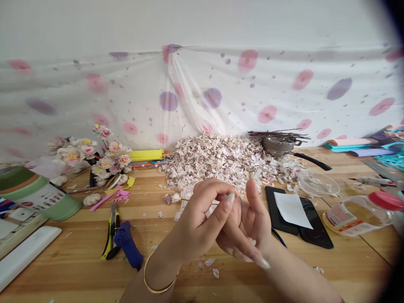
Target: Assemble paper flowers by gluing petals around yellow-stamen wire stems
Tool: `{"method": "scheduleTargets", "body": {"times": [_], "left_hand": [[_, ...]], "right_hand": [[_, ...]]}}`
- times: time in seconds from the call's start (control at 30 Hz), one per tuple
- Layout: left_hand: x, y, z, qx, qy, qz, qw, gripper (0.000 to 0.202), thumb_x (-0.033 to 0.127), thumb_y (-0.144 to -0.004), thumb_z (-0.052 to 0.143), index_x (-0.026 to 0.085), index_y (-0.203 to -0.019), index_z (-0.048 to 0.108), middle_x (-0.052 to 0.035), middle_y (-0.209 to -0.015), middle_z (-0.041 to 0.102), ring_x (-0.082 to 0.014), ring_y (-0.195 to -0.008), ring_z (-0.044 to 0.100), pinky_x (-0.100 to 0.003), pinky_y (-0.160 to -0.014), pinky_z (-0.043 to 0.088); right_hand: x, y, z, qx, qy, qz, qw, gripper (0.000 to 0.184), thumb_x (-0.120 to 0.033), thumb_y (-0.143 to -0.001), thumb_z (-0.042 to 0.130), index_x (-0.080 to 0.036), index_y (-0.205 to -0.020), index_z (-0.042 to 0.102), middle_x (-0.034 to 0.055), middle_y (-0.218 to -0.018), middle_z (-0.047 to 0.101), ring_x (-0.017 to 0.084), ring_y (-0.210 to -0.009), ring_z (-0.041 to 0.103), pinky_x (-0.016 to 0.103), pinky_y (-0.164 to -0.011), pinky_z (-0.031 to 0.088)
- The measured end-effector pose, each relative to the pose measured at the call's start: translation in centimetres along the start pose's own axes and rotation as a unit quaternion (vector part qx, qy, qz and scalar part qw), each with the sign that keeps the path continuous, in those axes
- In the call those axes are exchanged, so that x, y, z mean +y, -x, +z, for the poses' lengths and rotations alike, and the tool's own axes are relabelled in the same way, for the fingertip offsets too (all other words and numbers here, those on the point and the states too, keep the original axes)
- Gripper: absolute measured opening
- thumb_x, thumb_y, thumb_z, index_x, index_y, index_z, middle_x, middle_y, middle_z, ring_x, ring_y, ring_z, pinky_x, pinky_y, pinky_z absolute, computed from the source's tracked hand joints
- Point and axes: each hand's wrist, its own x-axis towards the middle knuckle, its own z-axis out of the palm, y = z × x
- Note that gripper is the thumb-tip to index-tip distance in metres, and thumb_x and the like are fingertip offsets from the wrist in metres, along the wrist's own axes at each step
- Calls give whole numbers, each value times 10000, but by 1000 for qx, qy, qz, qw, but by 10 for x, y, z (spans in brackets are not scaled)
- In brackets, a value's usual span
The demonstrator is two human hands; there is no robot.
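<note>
A: Surface and room?

B: Light wooden counter (pixel 63 269). Behind it, a translucent white plastic sheet (pixel 202 84) with pink and purple flower prints, hanging in folds.

A: Items?

B: Large heap of pale shredded petal scraps (pixel 221 164) at centre back. To its right, a steel saucepan with black handle (pixel 279 145), with a bundle of thin dark twigs (pixel 277 134) lying across it. Nearer, a clear plastic bowl (pixel 317 184) and a flat black case (pixel 318 231) under a white paper sheet (pixel 292 210). To the left, a cluster of pale pink artificial blossoms (pixel 94 155), a yellow-and-black utility knife (pixel 111 233) and a blue glue gun (pixel 128 244).

A: Fingers?

B: Left hand (pixel 202 223), thin gold bangle (pixel 159 273) on wrist: fingers closed, pinching a thin dark stem (pixel 202 202), held above the counter in front of the heap. Right hand (pixel 249 229): fingers half curled, thumb raised, touching the left hand. Cannot tell whether they grip the stem too.
</note>
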Motion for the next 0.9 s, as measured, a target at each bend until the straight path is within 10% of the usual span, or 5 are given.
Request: {"method": "scheduleTargets", "body": {"times": [0.17,0.3,0.5,0.73,0.9], "left_hand": [[-2,0,1,20,64,4,998,292,338,-1034,367,276,-1231,573,-60,-1151,595,-197,-1091,539,-348,-980,415],[1,0,-1,110,-17,3,994,266,397,-1004,442,241,-1179,567,-81,-1173,573,-227,-1136,501,-373,-973,397],[14,5,-11,70,5,-31,997,242,339,-988,498,218,-788,563,3,-743,493,-150,-707,458,-287,-653,381],[27,12,-17,29,90,-101,990,290,392,-990,489,233,-769,590,15,-708,495,-134,-674,444,-271,-615,363],[28,13,-19,-21,122,-124,985,274,420,-985,489,243,-809,601,14,-725,489,-135,-671,432,-274,-599,351]], "right_hand": [[-12,-2,7,20,36,-6,999,932,-692,-852,-200,-184,-1056,555,-34,-429,564,46,-188,164,156,-285,248],[-19,5,17,116,253,-23,960,675,-699,-924,-22,-242,-1032,463,-45,-499,618,41,-244,166,123,-307,201],[-30,22,6,87,679,-129,717,546,-704,-921,313,-258,-1171,504,7,-666,638,130,-455,515,212,-411,309],[-61,14,9,-108,877,-192,427,484,-556,-983,372,-211,-1255,574,27,-686,643,150,-545,536,273,-536,364],[-68,16,13,-147,916,-199,317,423,-559,-941,473,-270,-1194,649,4,-663,589,131,-528,445,269,-522,321]]}}
